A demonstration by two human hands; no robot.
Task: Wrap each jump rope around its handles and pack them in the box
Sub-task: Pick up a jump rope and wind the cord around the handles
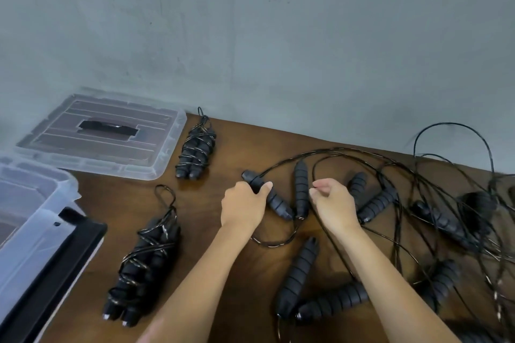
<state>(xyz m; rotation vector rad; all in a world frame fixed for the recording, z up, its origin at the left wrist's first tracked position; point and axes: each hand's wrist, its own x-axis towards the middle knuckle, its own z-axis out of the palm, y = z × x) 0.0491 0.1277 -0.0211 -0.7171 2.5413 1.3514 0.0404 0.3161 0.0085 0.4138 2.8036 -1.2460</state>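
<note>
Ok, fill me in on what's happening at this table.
A person is bundling jump ropes. The left hand grips a handle of an unwrapped rope; the right hand pinches its cord. Two wrapped bundles lie on the table, not yet in the box. More ropes lie tangled to the right.

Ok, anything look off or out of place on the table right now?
Nothing damaged. The unwrapped ropes lie in one tangled heap on the right, cords crossing each other. Two wrapped bundles lie on the table, not in the box.
</note>
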